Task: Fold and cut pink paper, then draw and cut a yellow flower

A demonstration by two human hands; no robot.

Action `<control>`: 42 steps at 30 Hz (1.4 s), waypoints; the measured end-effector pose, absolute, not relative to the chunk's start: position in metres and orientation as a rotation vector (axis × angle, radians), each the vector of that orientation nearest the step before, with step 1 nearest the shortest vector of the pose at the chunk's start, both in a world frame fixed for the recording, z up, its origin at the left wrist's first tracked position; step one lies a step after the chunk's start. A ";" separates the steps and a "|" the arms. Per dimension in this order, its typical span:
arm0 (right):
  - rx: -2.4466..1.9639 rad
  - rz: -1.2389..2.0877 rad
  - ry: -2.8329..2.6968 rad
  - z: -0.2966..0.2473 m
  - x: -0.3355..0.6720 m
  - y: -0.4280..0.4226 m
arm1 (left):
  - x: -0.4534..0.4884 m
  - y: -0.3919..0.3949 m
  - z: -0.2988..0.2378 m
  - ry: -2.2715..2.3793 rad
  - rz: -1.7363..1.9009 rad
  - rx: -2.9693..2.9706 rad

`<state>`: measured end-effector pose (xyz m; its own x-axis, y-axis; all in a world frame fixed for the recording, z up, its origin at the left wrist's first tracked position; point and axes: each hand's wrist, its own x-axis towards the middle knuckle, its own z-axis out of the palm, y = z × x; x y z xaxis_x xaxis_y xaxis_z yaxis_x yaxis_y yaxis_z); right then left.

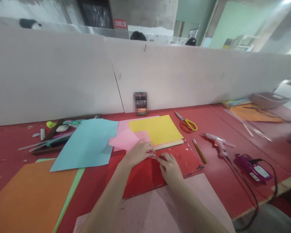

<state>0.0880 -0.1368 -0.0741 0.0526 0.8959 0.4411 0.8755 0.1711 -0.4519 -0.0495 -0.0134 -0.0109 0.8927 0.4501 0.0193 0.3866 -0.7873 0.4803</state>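
My left hand (138, 152) rests on a small pink paper (126, 139) over a red board (145, 171), its fingers curled and pinching the paper's near corner. Close beside it, my right hand (169, 166) has its fingertips pressed together at that same corner, which looks like a thin folded strip. The two hands almost touch. Behind the pink paper lie a yellow sheet (157, 128) and a light blue sheet (87, 144).
An orange sheet (29, 194) lies at the near left and a pale pink sheet (165, 207) under my arms. Yellow-handled scissors (187, 124), a pencil (199, 150), a glue gun (218, 144) with cable and a purple device (253, 167) lie to the right. A white partition (87, 74) closes off the back.
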 end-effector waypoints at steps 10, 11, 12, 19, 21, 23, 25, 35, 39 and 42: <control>-1.722 0.009 -1.806 -0.074 0.086 -0.137 | -0.050 -0.012 -0.010 0.587 0.193 2.567; -1.731 -0.004 -1.813 -0.074 0.085 -0.138 | -0.050 -0.011 -0.010 0.590 0.193 2.568; -1.742 -0.019 -1.824 -0.075 0.084 -0.138 | -0.050 -0.011 -0.010 0.593 0.192 2.570; -1.832 -0.090 -1.863 -0.077 0.075 -0.143 | -0.050 -0.011 -0.012 0.612 0.163 2.569; -1.834 -0.091 -1.863 -0.077 0.074 -0.143 | -0.051 -0.011 -0.011 0.618 0.156 2.569; -1.826 -0.098 -1.859 -0.076 0.074 -0.143 | -0.052 -0.011 -0.011 0.619 0.151 2.570; -1.812 -0.098 -1.856 -0.076 0.075 -0.142 | -0.052 -0.011 -0.011 0.614 0.146 2.573; -1.617 0.173 -1.535 -0.079 0.085 -0.137 | -0.048 -0.011 -0.012 0.592 0.162 2.608; -1.548 0.309 -1.444 -0.078 0.090 -0.136 | -0.048 -0.012 -0.012 0.604 0.164 2.629; -1.521 0.376 -1.375 -0.075 0.095 -0.134 | -0.047 -0.012 -0.012 0.601 0.155 2.649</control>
